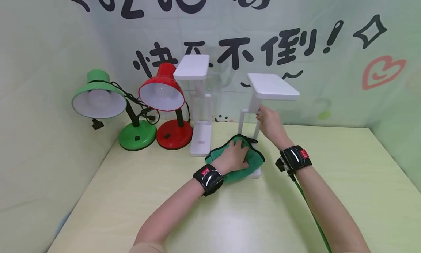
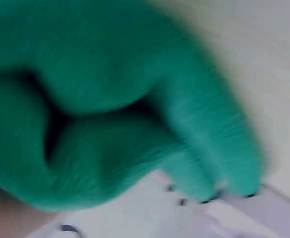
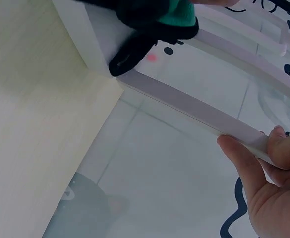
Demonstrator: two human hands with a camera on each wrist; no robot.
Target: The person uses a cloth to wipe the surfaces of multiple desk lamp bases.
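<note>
My left hand (image 1: 232,158) grips a green cloth with black edging (image 1: 254,159) over the base of the right-hand white stand (image 1: 269,87), which has a flat top plate and an open frame. In the left wrist view the bunched cloth (image 2: 110,64) fills most of the picture and hides the fingers. My right hand (image 1: 272,127) holds the side upright of that stand, below its top plate. The right wrist view shows the fingers of my right hand (image 3: 271,183) pinching the frame's bar (image 3: 184,101), with the cloth's black edge (image 3: 145,39) lying against the frame's lower end.
To the left stand a second white stand (image 1: 192,68), a red desk lamp (image 1: 175,134) and a green desk lamp (image 1: 137,137) with a bundled black cable. Behind the table (image 1: 329,165) hangs a printed backdrop (image 1: 230,26). A green cable (image 1: 310,205) runs from my right wrist.
</note>
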